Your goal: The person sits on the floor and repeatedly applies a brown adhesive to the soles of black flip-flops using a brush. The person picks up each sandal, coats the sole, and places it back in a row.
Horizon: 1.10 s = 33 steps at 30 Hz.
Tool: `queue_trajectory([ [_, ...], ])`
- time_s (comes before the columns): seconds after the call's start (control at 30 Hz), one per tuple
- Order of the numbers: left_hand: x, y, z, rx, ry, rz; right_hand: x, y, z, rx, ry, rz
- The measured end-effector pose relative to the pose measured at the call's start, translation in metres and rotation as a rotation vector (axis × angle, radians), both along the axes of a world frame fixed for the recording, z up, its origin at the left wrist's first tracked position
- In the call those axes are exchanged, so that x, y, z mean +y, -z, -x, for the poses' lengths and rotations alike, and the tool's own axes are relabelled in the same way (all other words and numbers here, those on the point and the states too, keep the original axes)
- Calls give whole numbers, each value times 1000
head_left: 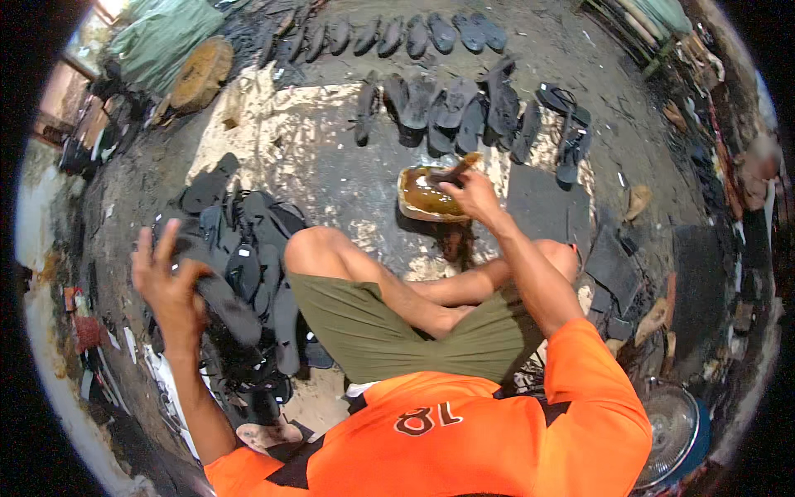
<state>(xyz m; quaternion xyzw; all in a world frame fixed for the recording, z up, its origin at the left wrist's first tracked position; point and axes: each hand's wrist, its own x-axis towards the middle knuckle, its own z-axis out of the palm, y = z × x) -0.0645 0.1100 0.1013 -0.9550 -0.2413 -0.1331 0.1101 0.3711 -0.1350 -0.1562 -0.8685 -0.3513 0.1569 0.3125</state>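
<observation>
while you sit cross-legged on the dirty floor, your left hand is up at your left side with the fingers spread fairly wide, thumb and palm against a black sandal sole that it seems to be lifting off the heap of black soles beside your knee. it's a loose hold, fingers not wrapped right round. your right hand is stretched out in front, fingers closed round the handle of a brush whose tip sits in the tub of brown glue. that tub rests on the ground just past your right shin, on a pale worn patch of floor. beyond it a row of finished black sandals lies side by side, with another row further back near the top edge. flat dark rubber sheets lie to the right of the tub, close to your right knee. a round wooden block sits far off top left, and a metal fan is low on your right.
</observation>
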Motion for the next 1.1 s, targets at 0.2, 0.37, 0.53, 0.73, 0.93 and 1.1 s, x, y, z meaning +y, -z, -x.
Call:
queue_trajectory([
  [0.2,-72,90,-37,-454,72,423,11,-12,15,-207,-125,169],
  [0.37,-101,107,-53,-711,-298,1119,-12,-57,7,190,89,-599],
  [0.53,-108,109,-83,-322,-313,534,-102,-85,-32,-350,-42,394],
  [0.73,-88,75,-83,-827,-168,1362,-84,-176,11,368,444,-741],
  [0.93,-140,77,-146,-1398,30,2148,-1,-209,160,726,53,-954],
  [1.1,-180,66,-144,-1370,244,2144,30,-188,145,218,13,-874],
])
